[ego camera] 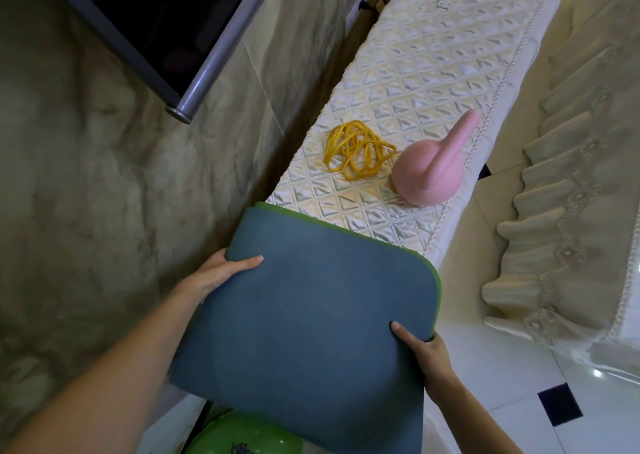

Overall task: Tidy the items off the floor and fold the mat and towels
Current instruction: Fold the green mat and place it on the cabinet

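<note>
- Two hands hold a folded mat out in front. The mat is blue on top, with a green edge peeking out along its far and right sides.
- The left hand grips the mat's left edge. Its thumb lies flat on top and the other fingers are hidden under the mat.
- The right hand grips the mat's near right corner. Its thumb presses on top and its fingers curl under.
- The mat's far edge hangs over the near end of a long bench with a shiny cream quilted cover.
- A tangle of yellow stretchy band lies on the bench near its left edge.
- A pink kettlebell sits just beside the band, close to the bench's right edge. I cannot tell if they touch.
- A green ball peeks out under the mat's near edge.
- A dark TV screen is at the top left.
- A cream frilly cover is on the right.
</note>
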